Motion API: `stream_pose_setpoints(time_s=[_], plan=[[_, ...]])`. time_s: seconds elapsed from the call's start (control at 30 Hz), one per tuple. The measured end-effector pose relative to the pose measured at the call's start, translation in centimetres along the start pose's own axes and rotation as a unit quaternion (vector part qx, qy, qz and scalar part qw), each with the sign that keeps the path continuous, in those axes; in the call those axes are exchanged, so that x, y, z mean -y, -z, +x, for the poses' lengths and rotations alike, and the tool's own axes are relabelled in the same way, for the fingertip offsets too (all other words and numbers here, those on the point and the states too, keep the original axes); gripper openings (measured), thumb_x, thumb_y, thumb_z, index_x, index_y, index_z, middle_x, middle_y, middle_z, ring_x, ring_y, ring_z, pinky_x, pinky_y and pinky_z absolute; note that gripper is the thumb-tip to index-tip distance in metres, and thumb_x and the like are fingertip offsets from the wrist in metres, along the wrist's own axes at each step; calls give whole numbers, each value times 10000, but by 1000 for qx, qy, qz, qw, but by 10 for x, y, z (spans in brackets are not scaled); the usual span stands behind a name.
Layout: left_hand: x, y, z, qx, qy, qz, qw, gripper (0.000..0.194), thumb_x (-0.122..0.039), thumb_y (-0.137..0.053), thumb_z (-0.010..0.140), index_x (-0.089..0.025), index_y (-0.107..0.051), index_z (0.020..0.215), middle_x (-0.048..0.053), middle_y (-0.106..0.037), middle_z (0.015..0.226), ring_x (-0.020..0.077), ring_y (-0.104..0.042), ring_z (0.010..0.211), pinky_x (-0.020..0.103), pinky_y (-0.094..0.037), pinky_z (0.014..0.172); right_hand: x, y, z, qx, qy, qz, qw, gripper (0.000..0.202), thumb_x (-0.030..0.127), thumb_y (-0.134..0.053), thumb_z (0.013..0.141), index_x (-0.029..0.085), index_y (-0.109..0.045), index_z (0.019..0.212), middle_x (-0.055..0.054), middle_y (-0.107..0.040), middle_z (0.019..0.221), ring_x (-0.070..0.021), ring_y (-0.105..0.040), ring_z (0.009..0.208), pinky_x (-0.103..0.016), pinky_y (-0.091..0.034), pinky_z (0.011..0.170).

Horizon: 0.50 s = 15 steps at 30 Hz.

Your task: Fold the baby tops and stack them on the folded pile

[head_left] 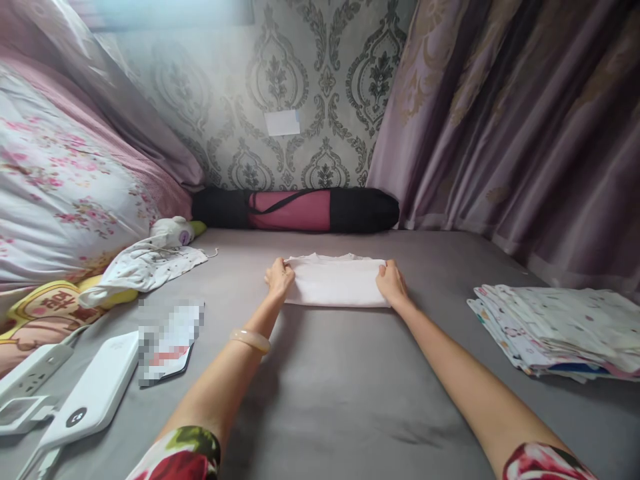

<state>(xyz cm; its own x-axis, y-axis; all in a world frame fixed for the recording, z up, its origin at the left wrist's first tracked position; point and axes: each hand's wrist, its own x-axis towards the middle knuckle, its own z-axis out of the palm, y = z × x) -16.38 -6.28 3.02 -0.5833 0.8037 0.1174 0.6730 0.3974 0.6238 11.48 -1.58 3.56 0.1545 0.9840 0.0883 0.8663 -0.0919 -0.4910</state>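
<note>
A pale pinkish-white folded cloth [337, 283] lies in a wide rectangle on the grey sheet, its upper edge slightly uneven. My left hand [280, 277] grips its left end with curled fingers, and a pale bangle [251, 341] circles that wrist. At the opposite end, my right hand [393, 281] pinches the upper right corner. Both arms reach forward, keeping the cloth stretched between them. Whether it is a garment or a plain piece of fabric I cannot tell.
Folded patterned cloths [560, 330] are stacked at right. On the left lie a white power bank [93, 393], a power strip [35, 373], a blurred-out flat item [170, 343] and a drawstring bag [145, 267]. A black and maroon long bag [290, 210] lies along the wall.
</note>
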Motion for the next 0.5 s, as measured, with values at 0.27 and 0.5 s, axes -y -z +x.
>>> stream_pose_setpoints(time_s=[0.27, 0.5], plan=[[-12, -11, 7, 8, -47, 38, 998, 287, -229, -295, 980, -192, -507, 1170, 136, -663, 1096, 245, -634, 1001, 318, -448, 801, 6, -9, 10, -5, 59, -102, 993, 352, 288, -245, 1026, 151, -455, 1273, -167, -706, 989, -299, -687, 935, -372, -459, 772], [-5, -19, 15, 13, -104, 97, 990, 287, -235, -285, 989, -200, -486, 1192, 125, -653, 1072, 238, -638, 965, 315, -450, 786, 7, -16, 20, -2, 51, -129, 990, 346, 283, -233, 1034, 128, -446, 1259, -180, -707, 1000, -286, -689, 961, -360, -456, 795]])
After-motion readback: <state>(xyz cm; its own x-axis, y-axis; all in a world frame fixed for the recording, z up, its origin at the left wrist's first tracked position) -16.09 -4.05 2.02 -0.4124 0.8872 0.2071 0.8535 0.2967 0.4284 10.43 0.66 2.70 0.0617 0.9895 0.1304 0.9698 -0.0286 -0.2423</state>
